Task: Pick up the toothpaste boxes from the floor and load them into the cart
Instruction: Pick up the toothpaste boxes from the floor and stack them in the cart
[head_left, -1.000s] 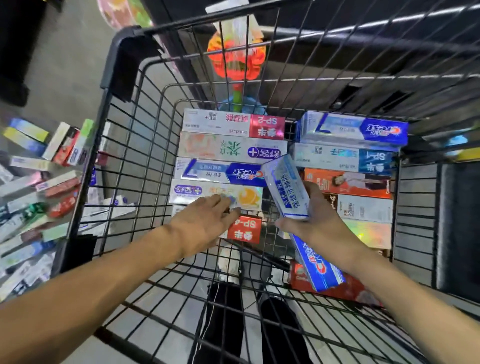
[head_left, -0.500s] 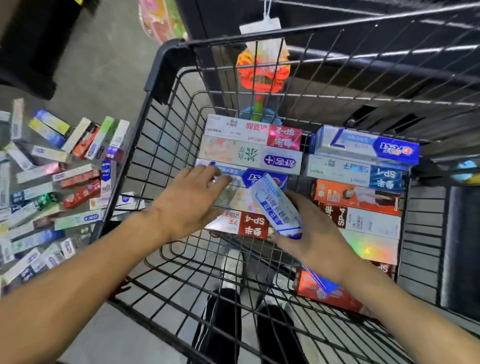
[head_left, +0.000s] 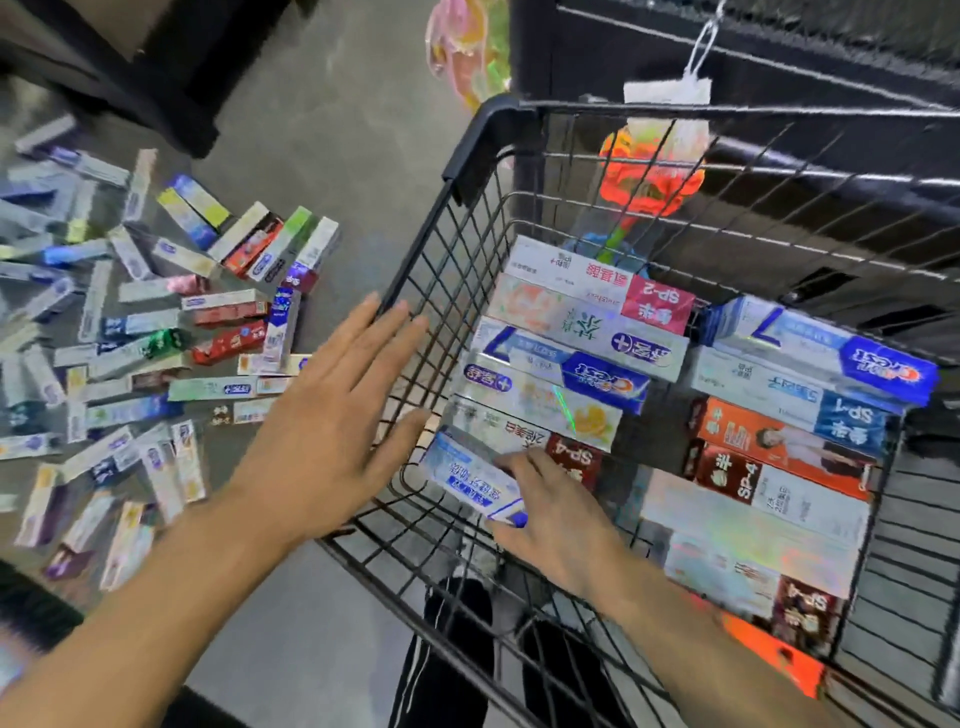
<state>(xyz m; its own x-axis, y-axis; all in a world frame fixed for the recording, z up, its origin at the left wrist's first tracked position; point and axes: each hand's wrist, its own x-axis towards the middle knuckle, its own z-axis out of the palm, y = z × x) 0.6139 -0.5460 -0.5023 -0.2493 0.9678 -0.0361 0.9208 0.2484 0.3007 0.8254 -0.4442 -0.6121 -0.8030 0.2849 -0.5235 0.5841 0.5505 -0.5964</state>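
Down inside the black wire cart (head_left: 470, 171), my right hand (head_left: 558, 514) holds a pale blue toothpaste box (head_left: 470, 475), with the fingers curled over its near end and the thumb under it. This box lies flat, tilted a little, at the near end of the left stack (head_left: 571, 358), touching the box with the red SP-4 end (head_left: 574, 457) just behind it. My left hand (head_left: 332, 426) is open, the fingers straight and spread, and it holds nothing; it is over the left wall of the cart, with the fingertips (head_left: 402, 317) close to the rim, and I cannot tell if they touch the wire. The left stack has several boxes lying flat side by side, white, blue and red ones. Beside it, the right stack (head_left: 795, 415) has more boxes, with a blue and white one on top and an orange one (head_left: 779, 441) under it. On the grey floor (head_left: 332, 156), left of the cart, many loose toothpaste boxes (head_left: 156, 338) lie scattered in all directions, some across each other. Beyond the far wall of the cart hangs an orange toy (head_left: 649, 182) with a white tag. Through the wire bottom I see my dark trousers (head_left: 457, 649).
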